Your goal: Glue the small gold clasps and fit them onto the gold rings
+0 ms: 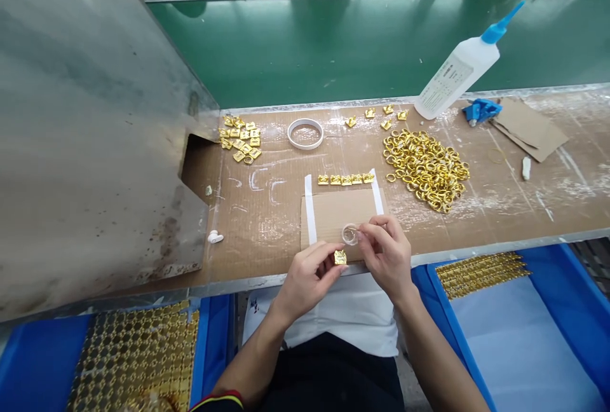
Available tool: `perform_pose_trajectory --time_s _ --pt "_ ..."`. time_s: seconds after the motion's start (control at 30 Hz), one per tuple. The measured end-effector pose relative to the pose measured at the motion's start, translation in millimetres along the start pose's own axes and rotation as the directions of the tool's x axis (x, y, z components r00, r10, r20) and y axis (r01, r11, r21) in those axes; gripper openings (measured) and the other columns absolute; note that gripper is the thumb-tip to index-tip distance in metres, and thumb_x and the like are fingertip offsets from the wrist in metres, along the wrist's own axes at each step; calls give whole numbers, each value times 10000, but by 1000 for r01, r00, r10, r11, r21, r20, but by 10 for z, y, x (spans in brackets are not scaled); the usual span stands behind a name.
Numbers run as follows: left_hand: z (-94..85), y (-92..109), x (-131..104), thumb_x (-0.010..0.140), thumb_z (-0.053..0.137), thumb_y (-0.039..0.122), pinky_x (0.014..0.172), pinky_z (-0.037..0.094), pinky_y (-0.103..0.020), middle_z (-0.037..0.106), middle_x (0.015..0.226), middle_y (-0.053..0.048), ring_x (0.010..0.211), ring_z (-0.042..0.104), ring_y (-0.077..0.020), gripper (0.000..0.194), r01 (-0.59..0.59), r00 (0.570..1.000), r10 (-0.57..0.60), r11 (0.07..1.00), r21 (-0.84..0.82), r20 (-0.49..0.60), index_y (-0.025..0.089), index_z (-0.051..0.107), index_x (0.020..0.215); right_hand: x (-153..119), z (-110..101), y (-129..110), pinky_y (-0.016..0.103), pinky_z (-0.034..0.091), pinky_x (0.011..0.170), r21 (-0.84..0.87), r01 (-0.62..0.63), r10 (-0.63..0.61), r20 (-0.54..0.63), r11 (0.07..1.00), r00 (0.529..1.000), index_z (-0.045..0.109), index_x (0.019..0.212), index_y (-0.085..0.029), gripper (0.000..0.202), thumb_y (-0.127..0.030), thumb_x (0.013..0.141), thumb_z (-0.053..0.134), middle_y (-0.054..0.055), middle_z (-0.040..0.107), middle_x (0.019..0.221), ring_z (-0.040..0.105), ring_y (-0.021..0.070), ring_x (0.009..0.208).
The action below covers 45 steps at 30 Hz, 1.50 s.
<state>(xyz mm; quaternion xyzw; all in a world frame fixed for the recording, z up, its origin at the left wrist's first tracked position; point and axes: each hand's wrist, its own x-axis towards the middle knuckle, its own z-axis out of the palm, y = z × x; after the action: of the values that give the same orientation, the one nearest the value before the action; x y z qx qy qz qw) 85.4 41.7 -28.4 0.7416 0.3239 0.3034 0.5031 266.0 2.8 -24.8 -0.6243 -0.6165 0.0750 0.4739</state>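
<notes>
Between its thumb and fingers, my left hand [307, 276] holds a small square gold piece [340, 257] over the table's front edge. My right hand [387, 253] is pinched just right of a small clear round dish [349, 234]; what its fingertips grip is too small to make out. The dish rests on a cardboard pad [333, 212] with white tape strips down both sides. Along the pad's far edge, several gold pieces [346, 179] stand in a row. A large heap of gold rings [429, 167] lies to the right.
Gold pieces [241, 138] cluster at the left, near a metal housing [95, 113]. Behind the pad is a tape roll [305, 134]. A white bottle [455, 75] leans at the back right. Blue bins [214, 342] with gold parts flank my lap.
</notes>
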Motion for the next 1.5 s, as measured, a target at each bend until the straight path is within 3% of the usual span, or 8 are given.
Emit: perform_pose_trajectory --time_s 0.17,0.37,0.57,0.83,1.2,1.5 --pt "-10 6 13 938 662 205 543 480 -205 655 778 -18 594 552 -112 209 -9 1000 9 1000 8 2 141 703 1133 -39 -41 -4 224 513 508 42 -57 55 43 997 998 687 1052 -239 129 -167 980 607 41 624 934 571 122 607" --pt "-17 0 2 932 667 192 581 502 -222 664 784 -20 605 562 -121 216 -17 1000 17 999 29 10 147 703 1140 -130 -136 68 238 517 483 169 -179 157 137 969 978 612 1300 -249 326 -209 977 616 50 704 987 585 123 555" --pt "-9 -9 8 934 664 199 573 493 -216 665 784 -16 589 548 -112 220 -15 1000 15 999 29 14 151 703 1145 -77 -89 69 274 568 638 113 -81 76 50 990 996 745 992 -248 131 -220 994 618 46 687 894 674 180 756" --pt "-16 1 12 951 651 253 569 479 -222 644 756 -10 579 532 -112 223 18 999 -20 998 68 30 159 710 1144 -5 10 -4 288 574 679 89 -19 16 43 996 999 752 973 -252 182 -178 1000 588 57 659 939 668 177 765" --pt "5 80 80 948 635 203 606 460 -232 606 718 12 589 519 -121 188 56 998 -60 990 133 33 166 715 1114 -52 5 15 308 582 712 244 -160 185 -82 956 979 710 886 -228 149 -172 977 605 45 718 861 700 202 809" --pt "25 64 91 937 649 220 570 458 -222 624 715 10 566 515 -111 165 70 997 -67 991 111 -32 162 715 1077 -47 13 13 306 583 666 270 -287 313 -57 919 948 721 884 -211 203 -309 1007 592 55 761 822 722 205 739"
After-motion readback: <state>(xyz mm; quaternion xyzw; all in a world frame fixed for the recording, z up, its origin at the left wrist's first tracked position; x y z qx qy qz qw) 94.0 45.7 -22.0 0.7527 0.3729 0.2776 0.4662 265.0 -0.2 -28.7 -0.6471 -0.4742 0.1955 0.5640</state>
